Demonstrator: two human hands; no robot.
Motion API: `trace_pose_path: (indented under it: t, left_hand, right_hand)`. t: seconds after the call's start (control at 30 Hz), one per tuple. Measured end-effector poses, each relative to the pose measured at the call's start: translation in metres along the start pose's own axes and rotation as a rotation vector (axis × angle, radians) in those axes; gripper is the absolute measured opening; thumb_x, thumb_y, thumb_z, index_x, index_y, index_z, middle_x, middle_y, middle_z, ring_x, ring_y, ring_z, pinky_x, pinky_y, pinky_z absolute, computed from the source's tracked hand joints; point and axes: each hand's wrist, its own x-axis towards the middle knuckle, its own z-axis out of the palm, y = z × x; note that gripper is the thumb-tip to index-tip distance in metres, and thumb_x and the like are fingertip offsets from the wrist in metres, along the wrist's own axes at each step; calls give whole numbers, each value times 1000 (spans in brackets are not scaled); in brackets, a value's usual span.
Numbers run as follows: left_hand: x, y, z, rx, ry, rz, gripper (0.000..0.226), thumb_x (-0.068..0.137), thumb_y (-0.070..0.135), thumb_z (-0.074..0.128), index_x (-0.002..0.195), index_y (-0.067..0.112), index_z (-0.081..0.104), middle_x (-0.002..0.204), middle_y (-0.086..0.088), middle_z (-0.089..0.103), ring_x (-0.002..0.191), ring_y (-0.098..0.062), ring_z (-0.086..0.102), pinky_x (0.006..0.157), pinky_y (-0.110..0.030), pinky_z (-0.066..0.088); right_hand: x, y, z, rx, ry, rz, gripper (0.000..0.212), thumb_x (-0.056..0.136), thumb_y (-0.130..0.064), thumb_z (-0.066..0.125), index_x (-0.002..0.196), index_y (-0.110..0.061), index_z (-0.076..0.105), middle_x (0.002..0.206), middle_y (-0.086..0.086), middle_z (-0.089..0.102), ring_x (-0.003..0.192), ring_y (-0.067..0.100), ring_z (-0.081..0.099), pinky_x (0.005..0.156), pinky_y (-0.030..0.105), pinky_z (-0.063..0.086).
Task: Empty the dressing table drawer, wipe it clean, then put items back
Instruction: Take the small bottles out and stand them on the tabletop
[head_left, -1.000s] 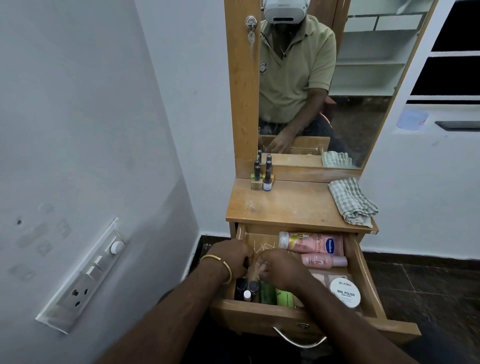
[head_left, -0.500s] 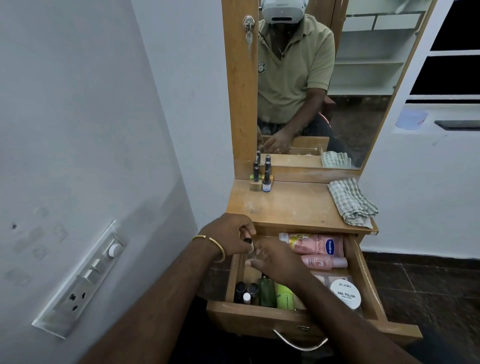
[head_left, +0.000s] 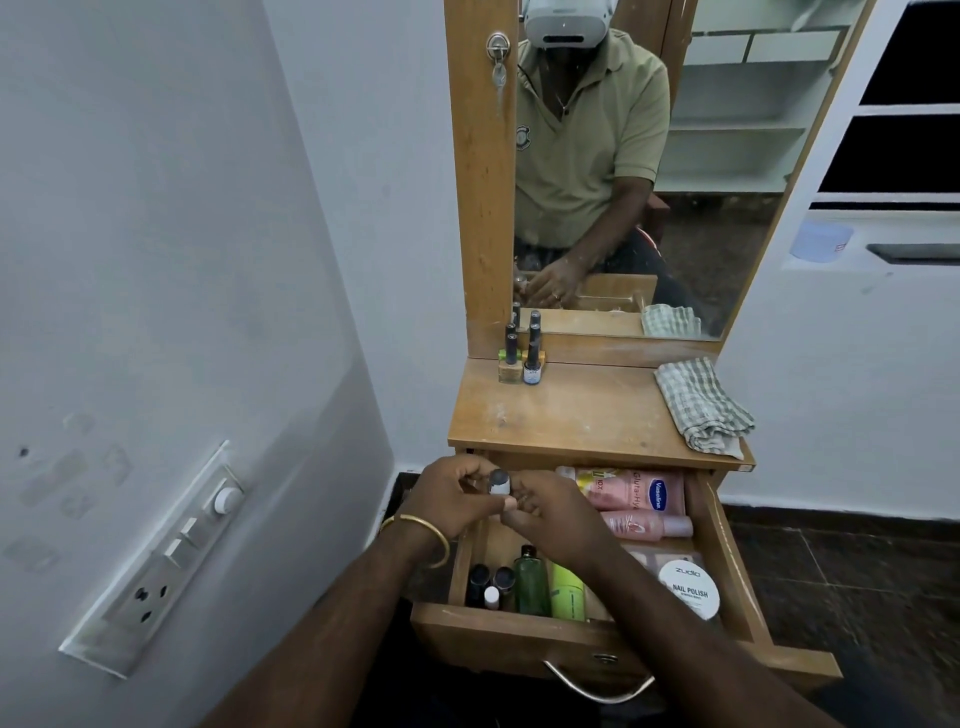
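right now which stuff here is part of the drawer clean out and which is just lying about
Part of the job:
drawer
small bottle held by left hand and right hand
Vaseline bottle
nail polish remover tub
green bottle
checked cloth
nail polishes on top

Just there:
wall switchboard
key in lock

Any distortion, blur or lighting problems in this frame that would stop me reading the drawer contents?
Head view: wide-angle bending curves the wall and the mirror frame. Light is dim and even, with no harsh glare. Labels on the Vaseline bottle and the nail polish tub read clearly. The small bottle between the left hand and right hand is slightly soft. The drawer's front-left corner is shadowed.
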Motion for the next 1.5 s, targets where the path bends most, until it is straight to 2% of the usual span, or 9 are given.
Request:
trace_pose_path:
  t: [0.07, 0.17, 0.3, 0.4, 0.77, 0.93, 1.07, 1.27, 1.5]
  left_hand:
    - [-2, -3, 2, -33, 27, -24, 18, 70, 15, 86, 80, 19, 72, 65, 12, 62, 59, -1, 56, 57, -14, 44]
    - [0, -8, 1, -39, 65, -47, 21, 68, 18, 88, 83, 20, 74, 67, 13, 61, 60, 0, 54, 58, -13, 43]
    - [0, -7, -1, -35, 61, -44, 23, 69, 14, 87, 87, 16, 74, 67, 11, 58, 56, 6, 51, 56, -8, 41]
    - [-1, -7, -1, -39, 57, -49, 22, 69, 14, 87, 87, 15, 74, 65, 12, 57, 54, 6, 50, 55, -8, 40]
    - [1, -9, -6, -4, 58, -53, 18, 72, 23, 85, 84, 22, 72, 65, 14, 59, 61, -3, 53, 57, -15, 43]
    - [11, -2, -11, -26, 120, -38, 22, 70, 23, 86, 88, 23, 73, 84, -3, 72, 77, -20, 68, 72, -31, 55]
    - [28, 13, -18, -44, 135, 0, 27, 74, 19, 84, 98, 23, 71, 81, 7, 66, 71, -4, 60, 66, -13, 51]
    - [64, 30, -22, 20, 208, 25, 30, 73, 19, 85, 99, 21, 70, 83, 13, 64, 74, 0, 58, 64, -7, 45]
    - [99, 35, -12, 75, 247, 4, 28, 71, 16, 85, 95, 21, 71, 83, 15, 66, 73, 0, 59, 62, -2, 43]
  right_hand:
    - [0, 4, -1, 6, -52, 57, 7, 82, -29, 68, 89, -31, 68, 85, -13, 66, 78, 4, 62, 70, 40, 57]
    - [-5, 13, -5, -60, -227, 187, 28, 82, -16, 66, 108, -26, 66, 106, -10, 64, 90, 7, 62, 78, 34, 58]
    - [-13, 21, -7, -183, -405, 115, 47, 80, -9, 72, 124, -23, 62, 122, -6, 60, 99, 5, 56, 73, 13, 46]
    - [-16, 20, 1, -201, -446, 100, 48, 77, -14, 78, 121, -26, 64, 120, -7, 58, 99, 6, 55, 72, 16, 45]
    - [-16, 20, 14, -208, -437, 82, 17, 79, -30, 76, 94, -29, 69, 99, -13, 63, 89, 7, 59, 81, 35, 55]
    - [-9, 12, -4, -42, -294, 130, 10, 86, -31, 71, 93, -29, 64, 92, -11, 64, 85, 4, 60, 76, 30, 53]
    - [7, -2, -30, 88, -128, 146, 13, 89, -26, 69, 99, -29, 61, 91, -8, 66, 81, 6, 62, 71, 27, 52]
    - [44, -13, -58, 87, 203, 102, 24, 94, -18, 61, 118, -23, 59, 107, -6, 63, 80, 8, 64, 71, 27, 51]
    - [79, -3, -55, -33, 297, 161, 35, 97, -22, 56, 129, -28, 47, 116, -3, 63, 91, 14, 62, 80, 36, 53]
